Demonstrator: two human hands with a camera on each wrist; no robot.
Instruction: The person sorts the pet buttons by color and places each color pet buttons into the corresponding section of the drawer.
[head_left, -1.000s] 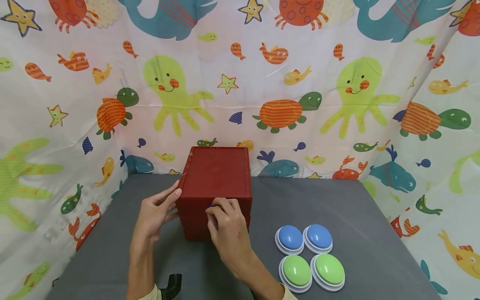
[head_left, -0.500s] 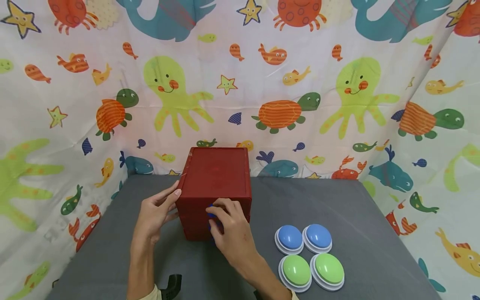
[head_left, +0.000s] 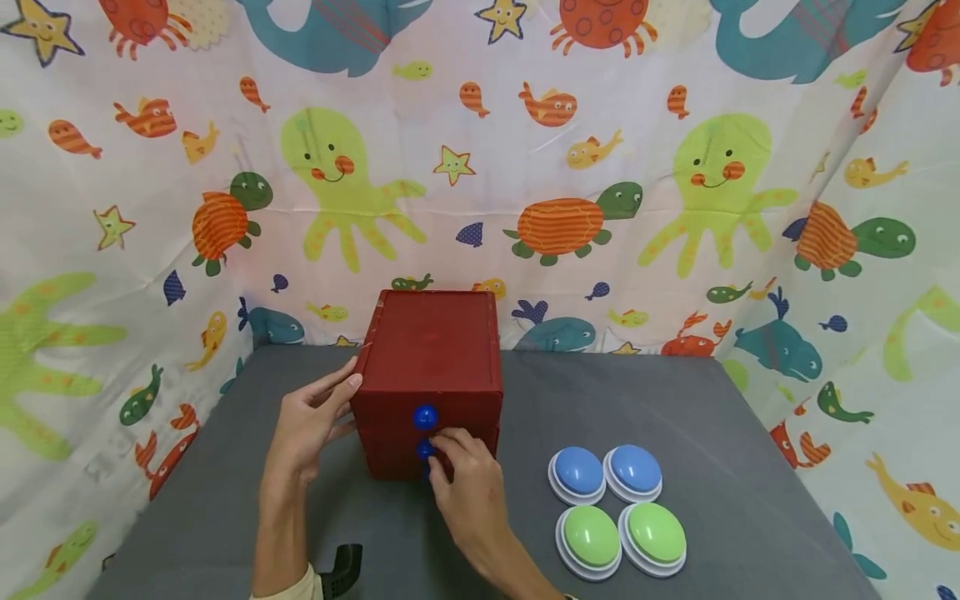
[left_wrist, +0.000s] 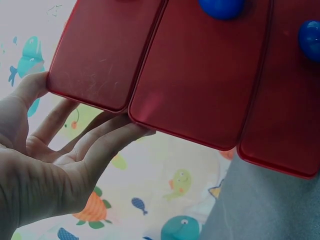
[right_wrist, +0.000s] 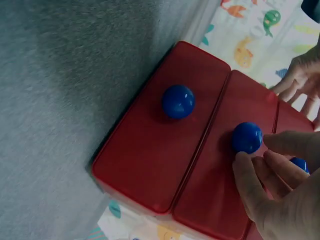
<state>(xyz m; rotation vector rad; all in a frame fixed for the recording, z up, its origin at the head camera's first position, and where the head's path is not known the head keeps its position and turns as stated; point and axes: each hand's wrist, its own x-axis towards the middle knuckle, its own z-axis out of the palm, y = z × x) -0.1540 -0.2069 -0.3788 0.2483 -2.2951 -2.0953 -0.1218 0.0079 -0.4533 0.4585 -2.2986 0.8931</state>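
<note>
A red drawer box stands on the grey table with its front towards me, its several drawers flush. Down the front run round blue knobs: a top knob, a middle knob and a bottom knob. My left hand rests against the box's left side, thumb at the front upper corner, fingers extended along the side. My right hand is at the middle knob, thumb and fingertips spread beside its near edge; a firm grip is not visible. In the head view this hand partly hides the bottom knob.
To the right on the table lie two blue push buttons and two green push buttons. A curtain printed with sea animals hangs behind and at the sides.
My right hand has let go of the top knob and moved down to the middle knob, uncovering the top one. The left hand and the box have stayed in place.
</note>
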